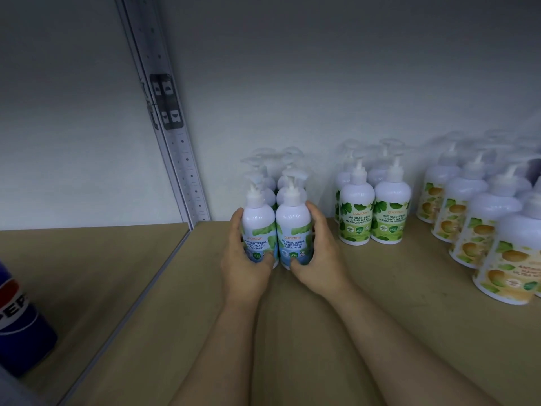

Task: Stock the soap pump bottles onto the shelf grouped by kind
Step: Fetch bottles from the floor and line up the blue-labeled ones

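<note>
Hands each wrap one upright cool mint bottle, left hand (244, 259) on the left bottle (259, 230), right hand (317, 256) on the right bottle (293, 232), near the shelf (292, 332) back-left corner; smooth, probably weighty plastic, best gripped low around the body, not the pump.

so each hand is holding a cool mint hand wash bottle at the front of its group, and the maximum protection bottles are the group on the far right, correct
Not quite. The left hand and right hand do each hold a cool mint bottle at the front of its group, but the maximum protection bottles are the middle group. The far-right group is the yellow-labelled bottles, as the head view shows.
</note>
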